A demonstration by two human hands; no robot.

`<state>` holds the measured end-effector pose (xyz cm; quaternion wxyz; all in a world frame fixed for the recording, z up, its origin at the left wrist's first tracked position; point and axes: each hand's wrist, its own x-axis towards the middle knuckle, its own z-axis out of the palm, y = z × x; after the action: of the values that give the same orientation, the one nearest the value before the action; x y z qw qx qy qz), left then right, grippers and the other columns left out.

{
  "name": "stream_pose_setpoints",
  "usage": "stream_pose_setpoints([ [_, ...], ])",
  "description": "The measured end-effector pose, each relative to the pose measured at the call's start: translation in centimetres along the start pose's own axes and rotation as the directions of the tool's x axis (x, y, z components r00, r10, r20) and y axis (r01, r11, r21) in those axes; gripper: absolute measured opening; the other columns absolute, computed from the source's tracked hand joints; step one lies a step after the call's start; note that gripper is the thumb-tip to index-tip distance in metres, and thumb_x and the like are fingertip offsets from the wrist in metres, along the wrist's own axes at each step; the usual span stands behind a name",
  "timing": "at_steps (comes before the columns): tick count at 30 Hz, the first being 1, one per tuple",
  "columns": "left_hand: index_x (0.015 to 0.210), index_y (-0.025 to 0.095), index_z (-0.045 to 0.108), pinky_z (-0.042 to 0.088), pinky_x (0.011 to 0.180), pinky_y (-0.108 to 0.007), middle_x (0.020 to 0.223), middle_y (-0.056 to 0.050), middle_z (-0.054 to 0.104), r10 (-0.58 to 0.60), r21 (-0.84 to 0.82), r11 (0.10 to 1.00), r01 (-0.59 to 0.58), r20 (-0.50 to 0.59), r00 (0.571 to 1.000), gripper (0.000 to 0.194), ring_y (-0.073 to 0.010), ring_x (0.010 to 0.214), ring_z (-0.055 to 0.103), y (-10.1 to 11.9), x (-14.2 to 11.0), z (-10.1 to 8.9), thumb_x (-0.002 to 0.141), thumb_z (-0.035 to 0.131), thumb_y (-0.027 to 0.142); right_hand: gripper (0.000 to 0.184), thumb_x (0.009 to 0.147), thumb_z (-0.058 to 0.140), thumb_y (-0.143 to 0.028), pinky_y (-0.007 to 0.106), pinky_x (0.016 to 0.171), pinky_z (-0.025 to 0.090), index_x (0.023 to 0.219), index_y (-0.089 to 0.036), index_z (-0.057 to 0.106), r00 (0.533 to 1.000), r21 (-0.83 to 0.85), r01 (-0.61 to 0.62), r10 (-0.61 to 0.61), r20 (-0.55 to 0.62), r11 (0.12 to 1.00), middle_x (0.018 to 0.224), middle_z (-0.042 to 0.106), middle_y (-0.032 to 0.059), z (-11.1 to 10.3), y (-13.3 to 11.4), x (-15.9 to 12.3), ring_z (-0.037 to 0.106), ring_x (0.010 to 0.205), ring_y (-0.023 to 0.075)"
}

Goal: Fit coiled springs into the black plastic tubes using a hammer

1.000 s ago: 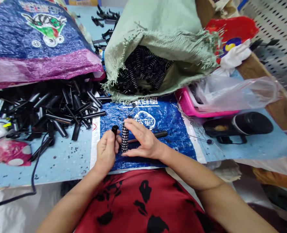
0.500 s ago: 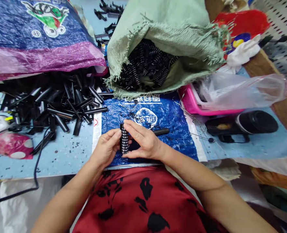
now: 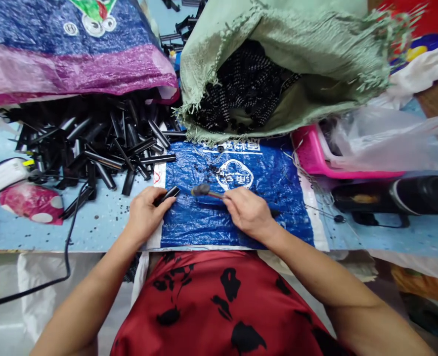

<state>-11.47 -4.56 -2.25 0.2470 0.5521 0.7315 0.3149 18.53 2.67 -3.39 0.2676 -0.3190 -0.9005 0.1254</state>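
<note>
My left hand (image 3: pixel 144 215) is closed on a short black tube (image 3: pixel 167 195), which lies flat at the left edge of the blue woven sheet (image 3: pixel 263 198). My right hand (image 3: pixel 247 211) is closed round the shaft of a small hammer-like tool (image 3: pixel 207 192). Its grey head is blurred and points left toward the tube, a little apart from it. A dark end of the tool sticks out to the right of the hand. Both hands rest low over the sheet, in front of my red patterned clothing.
A heap of black plastic tubes (image 3: pixel 93 143) lies at the left under a blue and purple bag (image 3: pixel 56 54). A green sack (image 3: pixel 296 54) holds black dotted sleeves (image 3: pixel 244 84). At the right are a pink tray (image 3: pixel 311 158), a clear bag (image 3: pixel 389 138) and a black flask (image 3: pixel 408 195).
The dotted sleeve that stood upright between my hands is gone from there. My left hand has moved left with a black tube, and my right hand has picked up the tool.
</note>
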Motion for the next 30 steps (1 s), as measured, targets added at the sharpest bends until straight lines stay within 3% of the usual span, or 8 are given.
stream_pose_setpoints([
  [3, 0.088, 0.022, 0.078, 0.043, 0.062, -0.029, 0.074, -0.002, 0.068, -0.042, 0.034, 0.999, 0.036, 0.183, 0.982, 0.032, -0.0186, 0.068, 0.061, -0.7, 1.0, -0.5, 0.076, 0.086, 0.051, 0.025, 0.107, 0.047, -0.026, 0.035, 0.079, 0.054, 0.12, -0.022, 0.068, 0.992, 0.115, -0.02, 0.034, -0.123, 0.993, 0.097, 0.073, 0.0089, -0.5, -0.9, 1.6, 0.067, 0.087, 0.0219],
  [6, 0.082, 0.021, 0.073, 0.034, 0.053, -0.028, 0.061, 0.002, 0.057, -0.123, -0.027, 0.99, 0.137, 0.297, 0.947, 0.037, -0.0153, 0.056, 0.05, -0.6, 1.8, -0.2, 0.072, 0.088, 0.053, 0.031, 0.11, 0.042, -0.032, 0.034, 0.076, 0.053, 0.113, -0.021, 0.071, 0.999, 0.111, -0.035, 0.036, -0.013, 0.993, 0.089, 0.072, 0.0086, 0.2, -2.0, 3.7, 0.064, 0.079, 0.0207],
  [9, 0.079, 0.021, 0.07, 0.031, 0.053, -0.028, 0.059, 0.004, 0.053, -0.151, -0.065, 0.981, 0.181, 0.328, 0.933, 0.035, -0.0137, 0.054, 0.045, -0.5, 2.2, 0.2, 0.069, 0.088, 0.049, 0.039, 0.111, 0.04, -0.036, 0.033, 0.068, 0.049, 0.103, -0.019, 0.073, 0.988, 0.021, -0.037, 0.034, 0.151, 0.999, 0.078, 0.068, 0.008, 0.8, -2.6, 4.8, 0.06, 0.07, 0.0196],
  [15, 0.069, 0.021, 0.061, 0.029, 0.055, -0.028, 0.059, 0.003, 0.053, -0.117, -0.046, 0.988, 0.146, 0.392, 0.913, 0.038, -0.0131, 0.058, 0.043, -0.5, 3.0, 0.0, 0.065, 0.09, 0.045, 0.035, 0.109, 0.044, -0.042, 0.036, 0.078, 0.053, 0.12, -0.024, 0.071, 0.99, 0.318, 0.119, -0.139, 0.039, 0.94, 0.09, 0.072, 0.0091, 0.8, -3.9, 4.0, 0.067, 0.083, 0.022],
  [21, 0.063, 0.023, 0.051, 0.023, 0.053, -0.029, 0.054, 0.005, 0.047, -0.036, 0.074, 0.997, 0.011, 0.347, 0.937, 0.04, -0.0122, 0.052, 0.038, 0.8, 3.2, 0.8, 0.066, 0.088, 0.039, 0.028, 0.108, 0.05, -0.037, 0.032, 0.066, 0.049, 0.103, -0.023, 0.075, 0.925, 0.315, 0.178, -0.268, 0.27, 0.932, 0.074, 0.065, 0.0046, 1.7, -4.8, 3.1, 0.059, 0.067, 0.0177],
  [25, 0.063, 0.023, 0.05, 0.024, 0.051, -0.028, 0.057, 0.003, 0.05, -0.062, 0.158, 0.987, 0.003, 0.373, 0.926, 0.035, -0.0128, 0.052, 0.04, 0.5, 0.9, -3.4, 0.071, 0.082, 0.036, 0.025, 0.107, 0.054, -0.032, 0.031, 0.069, 0.051, 0.118, -0.022, 0.074, 0.963, 0.264, 0.231, -0.259, 0.077, 0.937, 0.086, 0.074, 0.0064, 0.7, -2.1, 1.9, 0.066, 0.074, 0.0179],
  [28, 0.07, 0.024, 0.065, 0.033, 0.05, -0.026, 0.058, 0.002, 0.053, -0.128, 0.094, 0.992, 0.088, 0.669, 0.732, 0.033, -0.0148, 0.053, 0.046, -1.1, -0.9, -8.4, 0.07, 0.084, 0.052, 0.019, 0.104, 0.062, -0.03, 0.031, 0.07, 0.05, 0.114, -0.021, 0.075, 0.982, 0.158, 0.175, -0.184, 0.044, 0.972, 0.089, 0.077, 0.0063, 0.8, -0.3, 1.2, 0.068, 0.075, 0.0177],
  [30, 0.082, 0.024, 0.073, 0.043, 0.056, -0.029, 0.066, -0.002, 0.062, -0.161, 0.103, 0.987, 0.125, 0.554, 0.817, 0.041, -0.0187, 0.06, 0.056, -1.9, -0.9, -10.4, 0.072, 0.078, 0.064, 0.018, 0.103, 0.064, -0.033, 0.033, 0.073, 0.051, 0.109, -0.02, 0.076, 0.985, 0.128, 0.14, -0.151, 0.084, 0.982, 0.092, 0.078, 0.0073, 1.3, -0.2, 1.4, 0.069, 0.079, 0.0192],
])
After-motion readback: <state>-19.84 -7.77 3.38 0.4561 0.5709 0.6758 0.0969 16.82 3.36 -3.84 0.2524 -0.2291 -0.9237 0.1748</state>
